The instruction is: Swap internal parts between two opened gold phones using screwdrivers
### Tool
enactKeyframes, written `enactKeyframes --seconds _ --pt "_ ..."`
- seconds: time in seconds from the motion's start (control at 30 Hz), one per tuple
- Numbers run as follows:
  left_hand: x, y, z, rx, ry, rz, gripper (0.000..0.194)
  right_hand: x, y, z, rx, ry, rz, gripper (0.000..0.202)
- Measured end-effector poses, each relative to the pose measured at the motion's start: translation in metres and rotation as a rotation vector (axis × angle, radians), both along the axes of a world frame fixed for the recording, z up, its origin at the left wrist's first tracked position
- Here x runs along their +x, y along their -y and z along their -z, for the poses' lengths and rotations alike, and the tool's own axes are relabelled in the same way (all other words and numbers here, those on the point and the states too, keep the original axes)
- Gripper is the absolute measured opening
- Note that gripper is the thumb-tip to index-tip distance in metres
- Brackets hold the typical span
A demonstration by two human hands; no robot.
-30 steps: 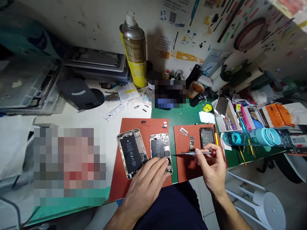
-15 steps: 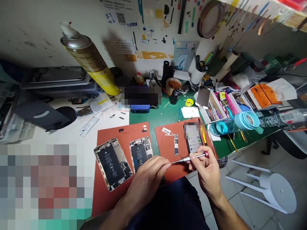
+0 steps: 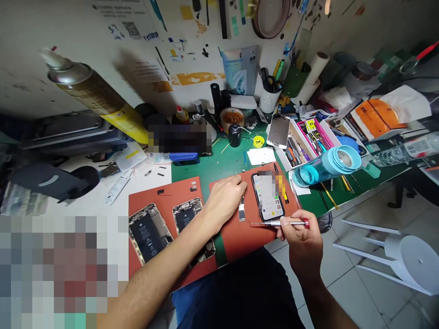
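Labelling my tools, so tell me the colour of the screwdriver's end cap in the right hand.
Red, on the silver screwdriver; clearest in the head view.

Apple logo (image 3: 143,219) on batt. (image 3: 149,236), QR (image 3: 132,29) on wall (image 3: 30,39)

Illumination is uneven: bright on the worktop (image 3: 206,167), dim toward the upper corners. The spray can (image 3: 99,98) casts a soft shadow on the wall (image 3: 113,18). Wide-angle stretch and blur affect the edges.

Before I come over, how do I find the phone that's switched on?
Of the two red mats, go to the right one. The phone lies there, just beyond the screwdriver. Its screen glows, while the two phones on the left mat lie opened up.
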State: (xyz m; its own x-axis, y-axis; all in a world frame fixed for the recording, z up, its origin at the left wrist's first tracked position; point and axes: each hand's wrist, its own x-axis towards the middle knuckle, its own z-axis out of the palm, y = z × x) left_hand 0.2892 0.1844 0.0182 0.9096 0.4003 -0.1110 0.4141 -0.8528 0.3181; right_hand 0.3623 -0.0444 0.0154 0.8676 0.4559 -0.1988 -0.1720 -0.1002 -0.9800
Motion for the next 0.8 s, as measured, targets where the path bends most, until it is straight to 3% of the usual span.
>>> enactKeyframes --seconds 0.2,0.47,0.8 --pt "-0.009 -0.007 -0.005 -0.015 -0.052 0.013 0.033 0.008 0.006 -0.002 0.015 -0.008 -0.004 0.036" --pt "-0.040 -0.049 -0.001 -0.111 -0.018 -0.052 0.024 0.010 0.012 -0.001 0.004 -0.035 0.017 0.038" --pt "-0.038 -0.063 0.010 -0.209 -0.005 0.006 0.008 0.007 0.014 0.001 0.051 -0.044 0.026 0.044"
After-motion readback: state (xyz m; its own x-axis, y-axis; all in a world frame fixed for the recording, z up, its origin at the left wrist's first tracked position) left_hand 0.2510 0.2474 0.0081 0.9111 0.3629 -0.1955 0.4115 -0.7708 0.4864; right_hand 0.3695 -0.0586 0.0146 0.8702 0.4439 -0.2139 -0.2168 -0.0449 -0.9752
